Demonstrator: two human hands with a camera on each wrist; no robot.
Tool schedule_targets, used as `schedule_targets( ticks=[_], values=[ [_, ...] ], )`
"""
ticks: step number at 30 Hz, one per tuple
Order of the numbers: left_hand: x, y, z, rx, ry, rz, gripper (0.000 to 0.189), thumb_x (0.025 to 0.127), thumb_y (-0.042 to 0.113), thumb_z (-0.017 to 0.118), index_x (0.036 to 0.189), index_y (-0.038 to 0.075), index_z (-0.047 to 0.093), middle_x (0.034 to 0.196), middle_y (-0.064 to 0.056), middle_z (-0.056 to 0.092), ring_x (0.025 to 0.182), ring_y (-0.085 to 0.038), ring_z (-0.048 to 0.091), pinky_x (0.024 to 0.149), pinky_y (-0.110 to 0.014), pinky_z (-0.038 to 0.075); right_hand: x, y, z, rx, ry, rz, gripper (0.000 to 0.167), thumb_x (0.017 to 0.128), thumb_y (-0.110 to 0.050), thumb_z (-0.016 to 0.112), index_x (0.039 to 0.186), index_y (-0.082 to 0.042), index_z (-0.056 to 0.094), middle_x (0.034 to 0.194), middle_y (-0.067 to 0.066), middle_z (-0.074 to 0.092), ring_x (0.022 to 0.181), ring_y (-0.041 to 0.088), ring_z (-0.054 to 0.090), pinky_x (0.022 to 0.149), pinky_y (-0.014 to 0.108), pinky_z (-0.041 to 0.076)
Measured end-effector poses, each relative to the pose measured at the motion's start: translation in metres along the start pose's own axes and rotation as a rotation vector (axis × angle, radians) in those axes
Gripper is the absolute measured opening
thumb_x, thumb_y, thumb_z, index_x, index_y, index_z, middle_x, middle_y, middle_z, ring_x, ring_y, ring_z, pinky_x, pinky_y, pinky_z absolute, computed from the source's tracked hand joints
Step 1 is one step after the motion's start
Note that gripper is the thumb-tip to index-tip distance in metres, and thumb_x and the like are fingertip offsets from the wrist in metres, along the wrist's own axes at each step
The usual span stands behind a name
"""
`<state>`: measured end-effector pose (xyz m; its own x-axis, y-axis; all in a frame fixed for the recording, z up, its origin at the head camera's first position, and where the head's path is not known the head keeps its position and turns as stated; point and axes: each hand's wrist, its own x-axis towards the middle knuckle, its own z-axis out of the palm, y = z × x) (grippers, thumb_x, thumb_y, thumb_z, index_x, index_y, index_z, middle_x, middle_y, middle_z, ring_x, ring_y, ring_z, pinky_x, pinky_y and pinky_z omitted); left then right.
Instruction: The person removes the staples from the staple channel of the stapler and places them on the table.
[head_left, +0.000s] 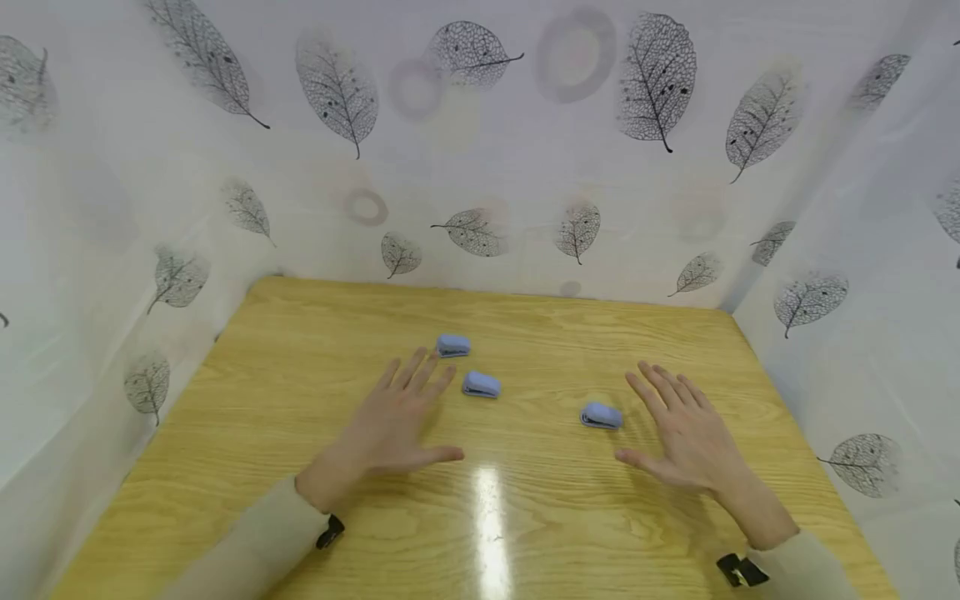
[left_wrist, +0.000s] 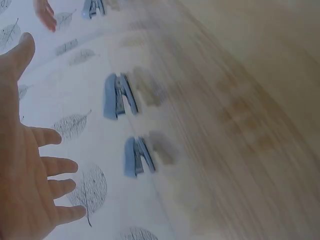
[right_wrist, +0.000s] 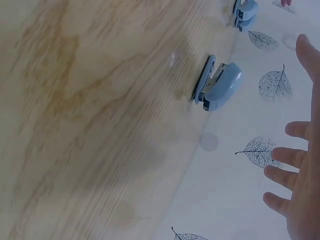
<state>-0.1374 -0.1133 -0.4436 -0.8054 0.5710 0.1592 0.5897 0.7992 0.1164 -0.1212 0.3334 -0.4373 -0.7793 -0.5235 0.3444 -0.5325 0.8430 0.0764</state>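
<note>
Three small blue staplers lie on the wooden table. The far stapler (head_left: 453,345) is just beyond the left hand's fingertips in the head view, and the middle stapler (head_left: 481,384) sits a little nearer and to its right. A third stapler (head_left: 601,415) lies apart, left of the right hand. My left hand (head_left: 393,421) hovers with fingers spread and thumb out, holding nothing. Likewise spread and holding nothing, my right hand (head_left: 690,437) is over the table's right part. In the right wrist view the nearest stapler (right_wrist: 222,86) shows its metal inner part between base and top.
The wood-grain table (head_left: 337,333) is bordered at the back and both sides by a pale sheet (head_left: 495,158) printed with dark leaves. A bright light reflection falls on the tabletop between the forearms. Dark bands sit at both sleeve cuffs.
</note>
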Motion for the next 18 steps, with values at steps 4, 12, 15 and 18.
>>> schedule_targets(
  ticks=[4,12,15,18],
  values=[
    [0.016,0.017,0.004,-0.011,0.011,0.062,0.110,0.087,0.085,0.058,0.167,0.014,0.030,0.173,-0.019,0.031,0.163,-0.041,0.023,0.129,-0.063,0.027,0.001,0.003,0.001,-0.011,0.015,-0.032,0.107,0.090,-0.087,0.047,0.160,-0.007,0.042,0.157,0.023,0.051,0.139,0.045,0.051,0.112,0.062,0.042],
    [0.053,0.056,0.014,0.015,-0.051,0.167,0.105,0.090,0.086,0.050,0.167,0.017,0.031,0.171,-0.015,0.035,0.163,-0.036,0.027,0.130,-0.057,0.028,0.003,0.011,0.009,-0.030,0.012,-0.104,0.096,0.095,-0.083,0.045,0.151,-0.005,0.053,0.146,0.021,0.062,0.128,0.044,0.061,0.105,0.061,0.050],
    [0.070,0.068,0.016,0.026,-0.083,0.199,0.101,0.093,0.085,0.048,0.167,0.017,0.031,0.170,-0.013,0.038,0.162,-0.035,0.030,0.130,-0.054,0.029,0.004,0.014,0.014,-0.035,0.032,-0.136,0.095,0.097,-0.084,0.038,0.146,-0.005,0.058,0.139,0.019,0.066,0.121,0.041,0.064,0.101,0.059,0.052],
    [0.085,0.076,0.018,0.034,-0.098,0.226,0.095,0.095,0.081,0.048,0.165,0.018,0.036,0.167,-0.012,0.044,0.159,-0.033,0.035,0.129,-0.052,0.032,0.005,0.016,0.019,-0.030,0.048,-0.165,0.091,0.098,-0.082,0.038,0.142,-0.005,0.062,0.131,0.017,0.070,0.115,0.038,0.067,0.098,0.057,0.054]
  ],
)
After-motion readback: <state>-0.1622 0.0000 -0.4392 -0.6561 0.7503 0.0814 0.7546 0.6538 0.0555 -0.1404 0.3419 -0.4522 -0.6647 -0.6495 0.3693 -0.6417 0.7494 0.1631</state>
